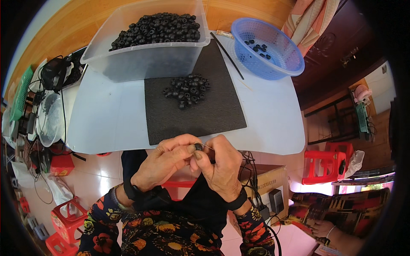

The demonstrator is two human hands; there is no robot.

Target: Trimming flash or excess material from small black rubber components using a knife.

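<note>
Just past the table's near edge, my left hand [167, 157] pinches a small round black piece [198, 146] between thumb and fingertips. Close against it, my right hand [222, 166] is closed, with a thin pale strand or pin [208, 146] running from its fingers toward the piece. Whether that strand enters the piece is too small to tell. Beyond my hands, a loose pile of similar black pieces with holes [188, 90] lies on a dark mat [171, 119].
At the table's back stands a clear plastic bin [149, 64] heaped with black pieces. A blue perforated basket [277, 70] at the back right holds several more. Between them lies a black rod [228, 56]. On the right are a cardboard box [273, 179], red stools [320, 166] and another person's arm [341, 239].
</note>
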